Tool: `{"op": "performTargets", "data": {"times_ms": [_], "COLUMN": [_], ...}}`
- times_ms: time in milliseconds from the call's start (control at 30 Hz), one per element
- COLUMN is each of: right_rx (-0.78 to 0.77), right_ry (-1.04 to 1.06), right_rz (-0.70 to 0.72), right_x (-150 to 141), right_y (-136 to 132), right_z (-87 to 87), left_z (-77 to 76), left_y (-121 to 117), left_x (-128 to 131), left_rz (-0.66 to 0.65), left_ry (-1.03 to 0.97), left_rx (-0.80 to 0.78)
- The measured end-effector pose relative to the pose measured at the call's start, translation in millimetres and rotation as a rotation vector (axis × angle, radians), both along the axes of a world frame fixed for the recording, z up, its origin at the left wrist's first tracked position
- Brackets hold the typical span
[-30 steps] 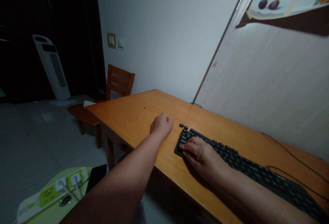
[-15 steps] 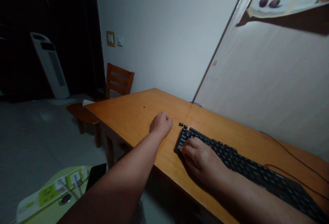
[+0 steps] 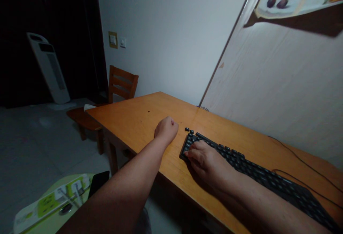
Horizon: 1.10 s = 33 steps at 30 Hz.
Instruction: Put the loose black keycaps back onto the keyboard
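Observation:
A black keyboard [image 3: 233, 160] lies slantwise along the wooden table [image 3: 128, 119]. Over its left end, my right hand [image 3: 203, 159] is closed, with thumb and fingertips pinched at a keycap among the keys; the hand hides part of that key area. My left hand [image 3: 166, 130] rests on the tabletop as a fist, left of the keyboard and apart from it. Whatever the fist may hold is hidden. Just past the keyboard's left corner are loose black keycaps [image 3: 187, 129], between the two hands.
A wooden chair [image 3: 123, 83] stands beyond the table's far left end. At lower left, a green stool [image 3: 57, 221] bears a power strip [image 3: 45, 205] with plugs and a dark phone-like slab [image 3: 99, 182]. A black cable [image 3: 300, 155] runs along the wall side of the table.
The whole view has shifted slightly to the left. Both hands keep the same pose and place relative to the keyboard and table.

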State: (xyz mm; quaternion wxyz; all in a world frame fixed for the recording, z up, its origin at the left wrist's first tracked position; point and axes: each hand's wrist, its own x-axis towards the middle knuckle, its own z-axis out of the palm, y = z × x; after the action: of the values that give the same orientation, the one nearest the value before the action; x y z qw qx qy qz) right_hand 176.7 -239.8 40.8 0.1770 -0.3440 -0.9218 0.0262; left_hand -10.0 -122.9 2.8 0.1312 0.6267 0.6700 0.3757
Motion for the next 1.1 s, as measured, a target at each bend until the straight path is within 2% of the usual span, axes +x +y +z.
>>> {"op": "performTargets", "data": {"times_ms": [233, 433, 867, 967, 1100], "right_rx": [-0.070, -0.112, -0.262, -0.241, -0.151], "right_ry": [0.033, 0.118, 0.351, 0.328, 0.256], "right_rz": [-0.007, -0.026, -0.173, -0.167, -0.090], "right_x": [0, 1, 5, 5, 4], "right_y": [3, 6, 13, 13, 10], "right_z": [5.0, -0.2, -13.4, -12.6, -9.2], "left_z": [-0.2, 1.0, 2.9, 2.2, 3.4], "left_y": [1, 0, -3, -2, -2], "left_x": [-1, 0, 2, 1, 2], "left_rz": [-0.014, -0.006, -0.005, -0.008, -0.011], "left_ry": [0.013, 0.006, -0.019, -0.021, -0.023], "left_rx": [-0.010, -0.014, -0.018, -0.026, -0.045]}}
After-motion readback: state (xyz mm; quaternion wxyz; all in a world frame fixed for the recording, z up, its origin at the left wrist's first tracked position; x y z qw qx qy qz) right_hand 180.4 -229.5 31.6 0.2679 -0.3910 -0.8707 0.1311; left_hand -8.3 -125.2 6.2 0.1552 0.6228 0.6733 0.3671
